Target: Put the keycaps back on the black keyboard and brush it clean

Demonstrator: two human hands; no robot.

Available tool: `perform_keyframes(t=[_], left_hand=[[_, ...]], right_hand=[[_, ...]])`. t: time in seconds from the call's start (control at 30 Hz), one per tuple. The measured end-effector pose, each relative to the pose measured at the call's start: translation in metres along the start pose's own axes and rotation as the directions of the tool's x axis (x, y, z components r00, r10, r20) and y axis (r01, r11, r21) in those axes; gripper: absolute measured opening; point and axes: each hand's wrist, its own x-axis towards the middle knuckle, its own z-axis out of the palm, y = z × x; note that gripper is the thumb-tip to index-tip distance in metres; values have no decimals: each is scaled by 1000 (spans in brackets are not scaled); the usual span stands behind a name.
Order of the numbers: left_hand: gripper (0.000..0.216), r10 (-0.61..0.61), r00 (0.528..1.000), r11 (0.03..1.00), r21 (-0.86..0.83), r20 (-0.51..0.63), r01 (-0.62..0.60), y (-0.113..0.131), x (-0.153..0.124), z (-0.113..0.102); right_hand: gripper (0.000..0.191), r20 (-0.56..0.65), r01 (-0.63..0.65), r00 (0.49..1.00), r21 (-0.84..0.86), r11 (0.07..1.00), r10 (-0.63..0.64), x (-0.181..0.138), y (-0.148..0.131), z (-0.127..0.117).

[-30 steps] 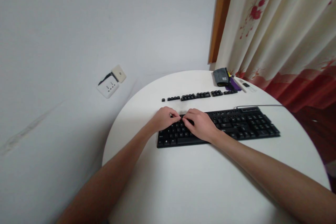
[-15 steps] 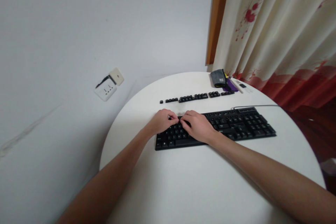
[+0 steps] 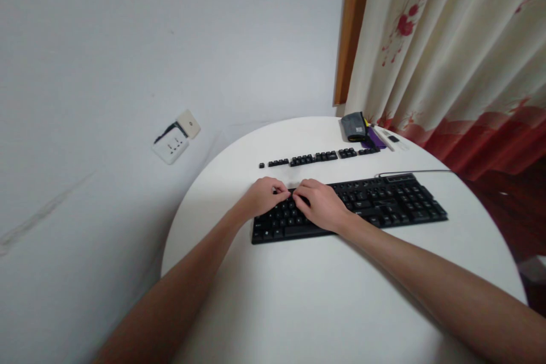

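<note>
A black keyboard (image 3: pixel 307 231) lies on the white round table, its left part under my hands. Over its upper left keys is my left hand (image 3: pixel 261 196), closed, thumb and finger brought together at the tips. Just to the right, my right hand (image 3: pixel 319 205) rests on the keys with its fingers curled and closed. Both sets of fingertips nearly meet at one spot in the upper rows. Whatever is between them is too small and hidden to tell. Behind the keyboard runs a row of loose black keycaps (image 3: pixel 302 160), with a single keycap (image 3: pixel 261 165) at its left end.
A grey cloth pouch (image 3: pixel 354 126) sits at the back right of the table (image 3: pixel 273 301), beside a purple item (image 3: pixel 376 139) and a white stick-like object (image 3: pixel 386 137). The keyboard cable (image 3: pixel 418 172) trails off right. A wall with a socket (image 3: pixel 170 145) borders the left; a curtain (image 3: pixel 447 57) hangs right.
Both hands stay at the same keys with almost no visible movement. The whole view has shifted very slightly.
</note>
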Motion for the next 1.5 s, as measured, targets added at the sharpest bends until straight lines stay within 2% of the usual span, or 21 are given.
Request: perform_keyframes(t=[0.47, 0.57, 0.67, 0.77, 0.93, 1.0, 1.1, 1.27, 1.37, 1.5], left_hand=[[19, 18, 1000, 1000, 20, -16, -18, 3, 0, -3], [21, 8, 999, 1000, -21, -32, -9, 1, 1, -4], [21, -8, 986, 998, -66, -164, -3, -3, 4, -3], [21, 1, 947, 996, -81, -322, -28, -10, 7, 2], [25, 117, 911, 993, 28, -396, -115, -12, 13, 3], [27, 141, 913, 990, 75, -383, -121, -9, 21, -1], [28, 158, 940, 981, 153, -302, -116, -3, 38, -6], [31, 123, 978, 938, 342, -170, -59, 0, 65, -4], [29, 100, 983, 897, 441, -153, -22, -2, 72, 0], [27, 119, 984, 869, 493, -132, -39, -2, 77, 4]], right_hand=[[27, 10, -7, 1000, -7, 1000, 7, 1, 0, 0], [30, 6, -12, 1000, -13, 1000, 12, 1, 0, 0], [35, -4, -13, 1000, -22, 1000, 13, 2, -1, -1], [37, -3, -12, 1000, -22, 1000, 12, 3, -2, -2], [37, -14, -17, 1000, -12, 1000, 17, 4, -2, -1], [38, -18, -18, 1000, -12, 1000, 17, 4, -2, -1], [38, -29, -14, 999, -14, 1000, 14, 5, -2, 0], [41, -47, -2, 999, -26, 1000, 0, 5, -1, 0], [42, -46, 3, 999, -27, 1000, -5, 6, -1, 0], [42, -45, 3, 999, -22, 1000, -4, 6, 0, 1]])
